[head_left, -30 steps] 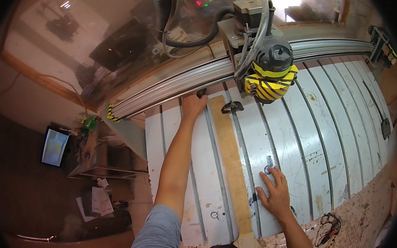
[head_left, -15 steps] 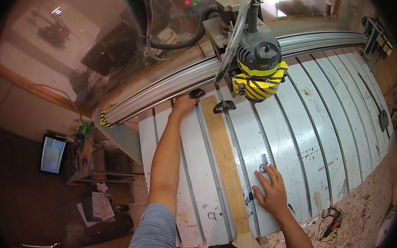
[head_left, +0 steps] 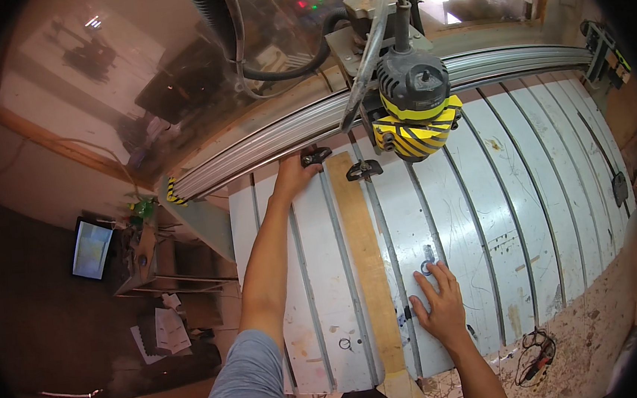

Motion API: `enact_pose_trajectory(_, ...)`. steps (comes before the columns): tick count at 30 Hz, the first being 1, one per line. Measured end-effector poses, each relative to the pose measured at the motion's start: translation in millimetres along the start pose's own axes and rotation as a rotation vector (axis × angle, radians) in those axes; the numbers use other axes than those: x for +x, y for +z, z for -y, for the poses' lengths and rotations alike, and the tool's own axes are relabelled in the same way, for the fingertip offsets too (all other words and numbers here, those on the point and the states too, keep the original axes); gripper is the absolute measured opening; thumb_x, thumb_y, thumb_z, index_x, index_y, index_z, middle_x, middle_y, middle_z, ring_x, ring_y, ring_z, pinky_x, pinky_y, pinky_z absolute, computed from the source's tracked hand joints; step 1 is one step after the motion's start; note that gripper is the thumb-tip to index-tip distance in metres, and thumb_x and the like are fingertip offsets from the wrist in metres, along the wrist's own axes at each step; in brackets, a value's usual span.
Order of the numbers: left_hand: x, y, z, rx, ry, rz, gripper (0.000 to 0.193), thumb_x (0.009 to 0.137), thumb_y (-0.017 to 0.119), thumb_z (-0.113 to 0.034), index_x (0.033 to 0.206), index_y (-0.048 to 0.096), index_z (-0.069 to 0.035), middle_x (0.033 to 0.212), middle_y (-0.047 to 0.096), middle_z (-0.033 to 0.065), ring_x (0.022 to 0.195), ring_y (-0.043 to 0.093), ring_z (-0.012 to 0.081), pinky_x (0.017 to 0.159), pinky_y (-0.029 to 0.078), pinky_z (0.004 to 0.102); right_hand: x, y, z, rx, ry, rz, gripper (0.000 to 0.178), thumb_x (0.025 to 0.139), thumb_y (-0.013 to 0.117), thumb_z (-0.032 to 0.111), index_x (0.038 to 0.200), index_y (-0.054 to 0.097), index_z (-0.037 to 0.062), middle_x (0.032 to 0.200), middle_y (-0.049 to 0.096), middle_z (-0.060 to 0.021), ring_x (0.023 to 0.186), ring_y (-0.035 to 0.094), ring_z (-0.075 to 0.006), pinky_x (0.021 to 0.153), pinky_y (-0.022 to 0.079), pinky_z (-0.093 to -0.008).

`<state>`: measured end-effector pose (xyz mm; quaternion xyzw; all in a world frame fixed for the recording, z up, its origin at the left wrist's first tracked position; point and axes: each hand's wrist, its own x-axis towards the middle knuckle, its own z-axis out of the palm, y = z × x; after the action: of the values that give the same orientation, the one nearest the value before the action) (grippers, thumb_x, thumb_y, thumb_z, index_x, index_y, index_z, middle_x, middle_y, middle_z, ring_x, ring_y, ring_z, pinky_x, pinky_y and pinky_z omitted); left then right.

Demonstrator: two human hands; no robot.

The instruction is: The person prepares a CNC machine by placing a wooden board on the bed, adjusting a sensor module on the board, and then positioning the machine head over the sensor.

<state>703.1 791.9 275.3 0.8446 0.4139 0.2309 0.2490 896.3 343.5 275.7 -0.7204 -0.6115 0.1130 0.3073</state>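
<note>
My left arm reaches to the far side of a white slotted machine bed [head_left: 454,211]. There my left hand [head_left: 296,177] has its fingers closed at a small black hold-down clamp [head_left: 316,156]. Beside it runs a long flat wooden strip [head_left: 369,270], lying lengthwise between the slots. A second black clamp [head_left: 363,170] sits on the other side of the strip's far end, untouched. My right hand [head_left: 441,305] rests on the bed to the right of the strip, fingers spread, holding nothing. Its fingertips lie near a blue ring-shaped mark.
A router spindle [head_left: 414,83] with a yellow-black striped guard hangs over the bed from a metal gantry rail [head_left: 270,150]. Another black clamp [head_left: 619,189] sits at the far right. A cabled tool [head_left: 537,361] lies beyond the near edge. A lit screen [head_left: 92,249] stands at left.
The view has shifted slightly. My left hand has shifted at the clamp, which now shows more and sits slightly farther from the second clamp. My right hand stays spread on the bed.
</note>
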Motion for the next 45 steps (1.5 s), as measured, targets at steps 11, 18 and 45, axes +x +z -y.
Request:
enact_pose_trajectory(11,-32,-5,9,-0.063,-0.264,-0.201,0.044,0.077,0.092,-0.008,0.112,0.067,0.0,0.112,0.075,0.015,0.105,0.074,0.0256,0.094,0.058,0.0386,-1,0,2,-0.019,-0.007,-0.002,0.05,0.087,0.079,0.019,0.135,0.068,0.0069,0.144,0.056,-0.0186,0.141,0.047,-0.0418,0.11,0.045,-0.0505)
enact_pose_trajectory(18,-31,-4,14,0.044,-0.102,-0.181,0.045,0.081,0.087,-0.013,0.118,0.067,0.003,0.114,0.074,0.0211,0.11,0.072,0.0345,0.098,0.055,0.041,-2,3,3,-0.027,-0.012,0.003,0.05,0.087,0.079,0.019,0.135,0.068,0.0067,0.145,0.055,-0.0185,0.142,0.047,-0.0419,0.111,0.044,-0.0512)
enact_pose_trajectory(45,-21,-13,-14,0.177,-0.111,-0.006,0.054,0.078,0.092,-0.018,0.116,0.062,0.003,0.105,0.074,0.0231,0.103,0.071,0.0363,0.09,0.055,0.0437,-3,-1,-1,-0.044,-0.003,-0.007,0.05,0.087,0.079,0.018,0.135,0.068,0.0061,0.144,0.055,-0.0191,0.142,0.046,-0.0421,0.112,0.044,-0.0507)
